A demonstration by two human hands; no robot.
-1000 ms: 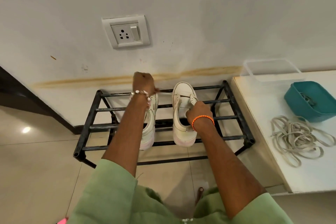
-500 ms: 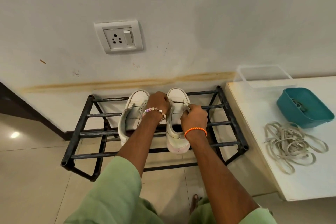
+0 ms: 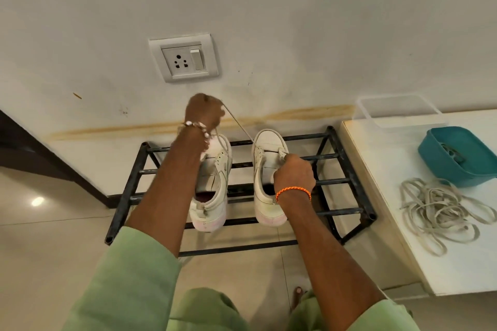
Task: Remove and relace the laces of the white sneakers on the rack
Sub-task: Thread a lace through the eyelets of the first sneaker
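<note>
Above the rack (image 3: 349,166), the left hand (image 3: 205,111), closed, draws the lace (image 3: 239,126) taut while the right hand (image 3: 294,172) pinches the right sneaker (image 3: 269,142); judging by this, the next eyelet follows.

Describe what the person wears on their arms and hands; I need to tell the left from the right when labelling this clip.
Both forearms are bare, with loose light green sleeves ending near the elbows. The left hand has a beaded bracelet of white and pinkish beads at the wrist. The right hand has a thin braided orange thread band at the wrist. No gloves or rings are visible.
</note>
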